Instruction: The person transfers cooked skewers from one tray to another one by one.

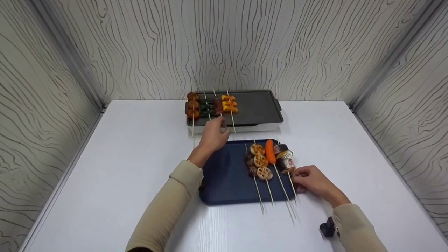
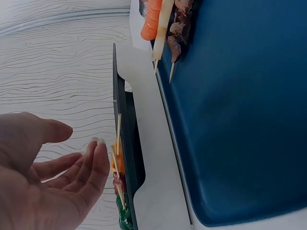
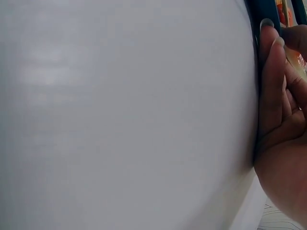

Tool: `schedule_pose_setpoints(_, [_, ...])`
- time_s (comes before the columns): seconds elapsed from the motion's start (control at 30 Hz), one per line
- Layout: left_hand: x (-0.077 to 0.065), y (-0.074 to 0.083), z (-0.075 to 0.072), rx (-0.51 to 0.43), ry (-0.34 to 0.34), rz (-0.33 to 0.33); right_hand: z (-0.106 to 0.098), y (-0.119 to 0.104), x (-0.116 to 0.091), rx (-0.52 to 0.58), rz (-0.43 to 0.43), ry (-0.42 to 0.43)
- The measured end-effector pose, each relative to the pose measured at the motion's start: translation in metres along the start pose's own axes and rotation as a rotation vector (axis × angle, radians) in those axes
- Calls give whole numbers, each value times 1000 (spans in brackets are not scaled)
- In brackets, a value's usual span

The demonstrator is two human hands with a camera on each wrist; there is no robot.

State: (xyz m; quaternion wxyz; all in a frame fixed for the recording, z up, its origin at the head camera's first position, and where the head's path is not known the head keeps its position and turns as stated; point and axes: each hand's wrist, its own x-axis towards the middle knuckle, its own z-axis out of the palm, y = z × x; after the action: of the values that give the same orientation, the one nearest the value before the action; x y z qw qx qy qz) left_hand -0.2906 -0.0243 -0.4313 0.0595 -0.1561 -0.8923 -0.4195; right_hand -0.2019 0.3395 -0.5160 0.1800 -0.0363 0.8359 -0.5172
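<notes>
Across a glossy white bench, two beige-sleeved arms are extended. The right rim of a navy-blue rectangular tray with rounded corners is pinched between the thumb and fingers of the right hand. Side by side on the tray's right half, four wooden-sticked skewers are laid, their bare ends turned nearward: dark brown chunks, browned lotus-root slices, a smooth orange sausage and dark, silver-skinned chunks, the last just beside that hand. Over the tray's far left corner, the left hand is held near the front of a dark grey rectangular griddle with a pale base, its fingers loosely bent and the thumb apart from them. On the griddle's left half, four more skewers are lined up: round brown slices, dark green pieces, reddish-brown pieces and yellow pieces. Behind, the bench is backed by a pale panel with dark wood-grain lines.
</notes>
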Motion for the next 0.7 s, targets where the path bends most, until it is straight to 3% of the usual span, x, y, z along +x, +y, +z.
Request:
schedule_pose_setpoints(0.13, [19, 8, 9, 26, 0, -53, -1, 0, -1, 4, 21, 9])
schedule_pose_setpoints(0.33, [46, 17, 23, 117, -6, -220, -1, 1, 0, 14, 21, 10])
schedule_pose_setpoints(0.5, [62, 19, 33, 197, -1, -318, -1, 1, -1, 32, -9, -6])
schedule_pose_setpoints(0.7, [74, 19, 43, 167, -15, -384, 0, 1, -2, 32, -10, 10])
